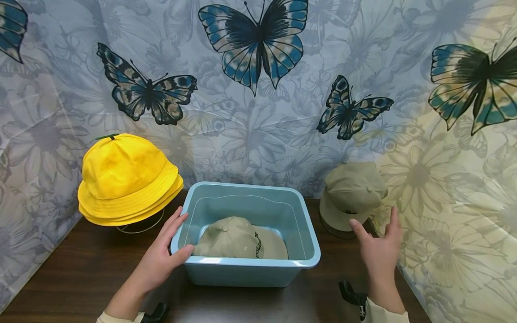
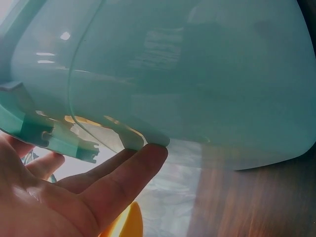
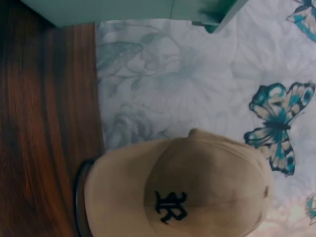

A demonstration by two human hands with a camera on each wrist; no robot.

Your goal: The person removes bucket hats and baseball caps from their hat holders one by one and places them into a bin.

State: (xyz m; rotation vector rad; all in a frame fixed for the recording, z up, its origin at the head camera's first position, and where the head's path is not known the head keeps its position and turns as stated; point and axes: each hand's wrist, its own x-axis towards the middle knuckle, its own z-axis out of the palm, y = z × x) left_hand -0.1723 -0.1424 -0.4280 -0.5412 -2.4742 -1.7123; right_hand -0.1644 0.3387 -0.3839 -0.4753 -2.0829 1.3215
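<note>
1. Spanning the lower part of the head view: a dark brown wood-grain tabletop (image 1: 60, 278), backed by a grey-blue floral cloth backdrop (image 1: 258, 148), yellowish at right, printed with teal-and-black butterflies (image 1: 260, 40).
2. Stacked yellow rounded cloth bucket hats (image 1: 127, 172), at the left of the frame, the uppermost bearing a small green tip.
3. Pale blue rectangular plastic bin (image 1: 242, 274), lower centre, on the tabletop. Inside lies a khaki cloth baseball cap (image 1: 228, 235), bill toward the right of the frame.
4. Left hand (image 1: 159, 258), lower left: fingers extended, thumb spread apart from them; fingertips touch the bin's outer wall, at its left side in the head view.
5. Right hand (image 1: 379, 251), lower right: thumb and forefinger held wide apart. A second khaki baseball cap (image 1: 355, 190), marked with a black letter, sits just beyond the thumb at centre right; whether they touch cannot be told.
</note>
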